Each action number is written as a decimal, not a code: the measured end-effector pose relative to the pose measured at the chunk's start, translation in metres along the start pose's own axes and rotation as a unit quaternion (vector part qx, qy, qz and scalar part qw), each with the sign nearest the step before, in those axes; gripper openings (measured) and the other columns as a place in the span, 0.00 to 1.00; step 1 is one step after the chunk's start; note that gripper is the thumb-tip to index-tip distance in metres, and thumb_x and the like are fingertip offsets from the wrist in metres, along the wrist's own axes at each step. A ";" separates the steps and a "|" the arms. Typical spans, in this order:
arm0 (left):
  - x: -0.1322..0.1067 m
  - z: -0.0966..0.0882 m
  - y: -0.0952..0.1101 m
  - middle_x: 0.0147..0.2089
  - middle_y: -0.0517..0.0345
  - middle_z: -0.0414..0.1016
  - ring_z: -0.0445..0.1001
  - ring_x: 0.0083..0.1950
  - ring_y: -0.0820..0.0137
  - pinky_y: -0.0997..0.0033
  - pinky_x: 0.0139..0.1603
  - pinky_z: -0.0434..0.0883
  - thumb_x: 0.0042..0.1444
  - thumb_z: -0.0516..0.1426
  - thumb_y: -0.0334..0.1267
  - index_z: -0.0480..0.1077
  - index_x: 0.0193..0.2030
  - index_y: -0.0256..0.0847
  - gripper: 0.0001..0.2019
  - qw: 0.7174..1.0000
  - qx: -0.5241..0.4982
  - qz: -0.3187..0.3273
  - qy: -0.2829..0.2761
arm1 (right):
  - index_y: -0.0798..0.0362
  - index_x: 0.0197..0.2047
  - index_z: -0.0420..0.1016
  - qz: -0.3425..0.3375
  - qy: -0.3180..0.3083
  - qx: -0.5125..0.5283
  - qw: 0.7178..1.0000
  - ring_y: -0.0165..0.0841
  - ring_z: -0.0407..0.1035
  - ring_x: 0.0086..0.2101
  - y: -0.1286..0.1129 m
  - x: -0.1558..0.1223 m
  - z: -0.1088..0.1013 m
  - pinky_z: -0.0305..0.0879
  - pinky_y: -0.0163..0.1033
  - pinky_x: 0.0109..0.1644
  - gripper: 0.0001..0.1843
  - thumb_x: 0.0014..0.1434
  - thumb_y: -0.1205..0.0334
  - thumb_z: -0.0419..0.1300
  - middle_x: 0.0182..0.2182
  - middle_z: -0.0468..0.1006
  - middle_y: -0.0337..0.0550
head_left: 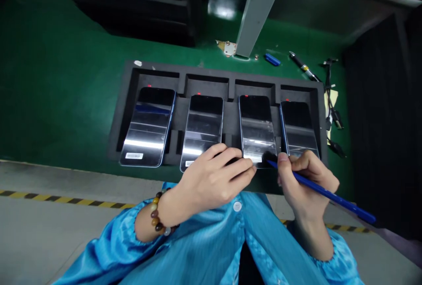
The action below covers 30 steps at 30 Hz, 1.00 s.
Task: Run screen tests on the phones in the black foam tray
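My right grip [305, 184] is closing tight around a blue pen [332, 197]. The pen tip is pointing at the bottom edge of the third phone [257, 126]. My left grip [211, 179] is half curled and is lying over the bottom of the second phone [202, 122]. Its fingertips [249, 169] are reaching the third phone's lower corner, and I cannot tell if they are pinching anything. My left grip is hiding that end of the second phone.

All four phones are sitting in a black tray [132, 82] on the green table [66, 78]. The first phone [148, 126] and the fourth phone [298, 126] are lying at the ends. Behind the tray, a black marker [303, 67], a small blue thing [272, 59] and a gray post [257, 8] are sitting. Some cables [331, 100] are lying just beside the tray's right end.
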<state>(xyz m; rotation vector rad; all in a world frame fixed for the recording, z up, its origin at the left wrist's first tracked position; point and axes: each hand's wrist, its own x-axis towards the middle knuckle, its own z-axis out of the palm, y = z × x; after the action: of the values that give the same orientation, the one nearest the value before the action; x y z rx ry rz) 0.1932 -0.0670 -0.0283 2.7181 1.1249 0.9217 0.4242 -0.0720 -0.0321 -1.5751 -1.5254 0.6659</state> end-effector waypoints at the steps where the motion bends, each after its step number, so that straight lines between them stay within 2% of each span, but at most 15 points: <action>1: 0.000 0.000 0.000 0.48 0.61 0.88 0.80 0.48 0.67 0.62 0.48 0.69 0.73 0.61 0.30 0.82 0.49 0.40 0.07 1.000 0.000 0.001 0.001 | 0.47 0.26 0.60 0.001 -0.002 -0.002 1.000 0.27 0.63 0.20 0.000 0.000 0.001 0.66 0.37 0.26 0.26 0.67 0.56 0.72 0.19 0.67 0.32; 4: 0.000 0.002 0.000 0.48 0.60 0.88 0.80 0.48 0.67 0.61 0.47 0.69 0.73 0.61 0.29 0.82 0.49 0.39 0.07 1.000 -0.004 0.000 0.006 | 0.48 0.26 0.60 0.001 -0.012 -0.013 1.000 0.26 0.62 0.20 0.001 0.001 0.001 0.64 0.35 0.26 0.26 0.68 0.55 0.71 0.19 0.67 0.31; 11: 0.000 0.002 0.001 0.48 0.61 0.88 0.80 0.47 0.66 0.61 0.45 0.69 0.72 0.62 0.30 0.83 0.48 0.39 0.06 1.000 -0.010 -0.006 0.009 | 0.49 0.26 0.57 -0.015 -0.033 -0.025 0.999 0.23 0.59 0.20 0.004 0.001 -0.002 0.59 0.35 0.26 0.26 0.68 0.62 0.70 0.19 0.65 0.29; 17: 0.000 0.001 -0.001 0.49 0.60 0.88 0.79 0.45 0.65 0.60 0.44 0.69 0.73 0.61 0.29 0.83 0.48 0.38 0.07 1.000 -0.012 -0.004 0.006 | 0.48 0.26 0.59 -0.003 -0.019 -0.010 1.000 0.25 0.61 0.21 0.002 0.002 -0.001 0.63 0.36 0.28 0.25 0.68 0.62 0.69 0.20 0.66 0.30; 24: 0.003 0.003 0.003 0.49 0.62 0.89 0.80 0.45 0.66 0.61 0.44 0.69 0.72 0.61 0.29 0.83 0.48 0.39 0.07 1.000 -0.005 -0.001 0.009 | 0.49 0.25 0.58 0.007 -0.037 -0.001 0.999 0.25 0.63 0.20 0.001 0.005 -0.005 0.64 0.35 0.27 0.26 0.68 0.62 0.69 0.19 0.67 0.30; 27: -0.003 -0.008 -0.002 0.48 0.62 0.89 0.81 0.46 0.66 0.61 0.45 0.70 0.71 0.63 0.30 0.83 0.47 0.39 0.05 0.999 -0.019 -0.008 0.029 | 0.49 0.25 0.59 0.021 -0.034 0.050 0.998 0.25 0.64 0.18 -0.007 0.007 -0.006 0.62 0.34 0.24 0.25 0.68 0.64 0.70 0.17 0.67 0.29; 30: -0.023 -0.032 -0.016 0.48 0.63 0.90 0.82 0.47 0.65 0.59 0.49 0.71 0.66 0.68 0.32 0.83 0.47 0.42 0.04 0.998 -0.015 -0.039 0.048 | 0.48 0.28 0.64 0.031 0.000 0.104 0.994 0.26 0.65 0.16 -0.024 0.006 0.003 0.62 0.34 0.22 0.22 0.66 0.65 0.73 0.18 0.70 0.28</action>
<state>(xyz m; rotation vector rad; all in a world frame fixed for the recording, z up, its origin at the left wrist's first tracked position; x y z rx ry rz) 0.1530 -0.0751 -0.0181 2.6103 1.2141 1.0598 0.4097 -0.0680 -0.0121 -1.4684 -1.3643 0.8332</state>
